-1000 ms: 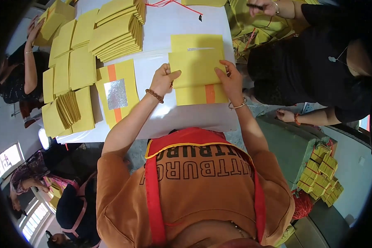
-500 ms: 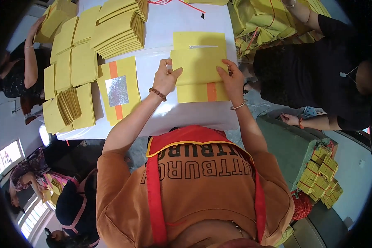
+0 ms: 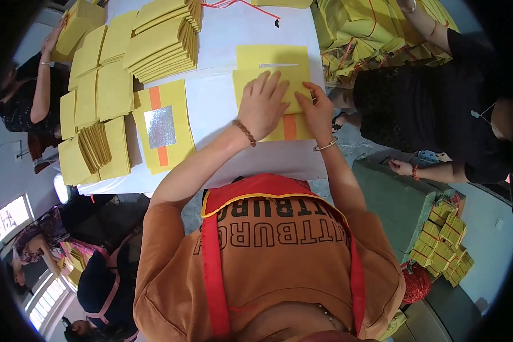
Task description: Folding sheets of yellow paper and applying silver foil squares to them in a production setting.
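Observation:
A yellow paper sheet (image 3: 295, 85) lies folded over on other yellow paper (image 3: 271, 54) at the table's right side. My left hand (image 3: 263, 105) rests flat on the folded sheet with its fingers spread. At the sheet's right edge, my right hand (image 3: 319, 112) pinches the paper between thumb and curled fingers. An orange strip (image 3: 290, 126) shows below the fold, partly beside my left hand. To the left lies another yellow sheet with an orange band and a silver foil square (image 3: 161, 126).
Stacks of folded yellow paper (image 3: 114, 85) cover the table's left side. Red string (image 3: 251, 7) lies at the far edge. Co-workers stand left and right, one person's arm (image 3: 422, 20) over yellow bundles (image 3: 365, 28). A green box (image 3: 390, 196) stands at the right, near tied yellow bundles (image 3: 439, 245).
My left hand has let go of the sheet's left edge and moved right, onto the folded sheet, with its fingers flattened out. My right hand stays at the right edge.

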`<control>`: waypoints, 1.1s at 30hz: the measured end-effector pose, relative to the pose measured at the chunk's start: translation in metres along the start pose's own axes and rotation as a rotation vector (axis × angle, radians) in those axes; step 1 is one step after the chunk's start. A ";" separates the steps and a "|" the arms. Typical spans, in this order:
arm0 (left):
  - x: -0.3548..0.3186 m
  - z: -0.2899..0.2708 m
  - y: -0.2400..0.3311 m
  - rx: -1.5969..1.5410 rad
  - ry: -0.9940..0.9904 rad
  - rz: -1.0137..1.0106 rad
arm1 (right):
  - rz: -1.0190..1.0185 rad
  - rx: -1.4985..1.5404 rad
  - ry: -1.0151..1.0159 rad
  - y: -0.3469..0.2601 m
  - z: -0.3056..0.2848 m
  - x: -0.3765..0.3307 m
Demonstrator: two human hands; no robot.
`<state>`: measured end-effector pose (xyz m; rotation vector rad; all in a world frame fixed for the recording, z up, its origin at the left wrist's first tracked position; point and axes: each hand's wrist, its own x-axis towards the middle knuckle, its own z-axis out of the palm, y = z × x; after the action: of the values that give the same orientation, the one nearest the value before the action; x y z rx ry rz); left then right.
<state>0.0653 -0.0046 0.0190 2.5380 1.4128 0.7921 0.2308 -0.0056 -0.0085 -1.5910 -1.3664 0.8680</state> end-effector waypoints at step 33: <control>-0.024 -0.011 -0.024 0.108 -0.257 0.022 | -0.360 -0.190 -0.469 -0.004 0.008 0.021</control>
<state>0.0314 -0.0125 0.0103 2.6233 1.3787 0.3838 0.2254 0.0164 -0.0074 -1.2559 -2.0454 0.9421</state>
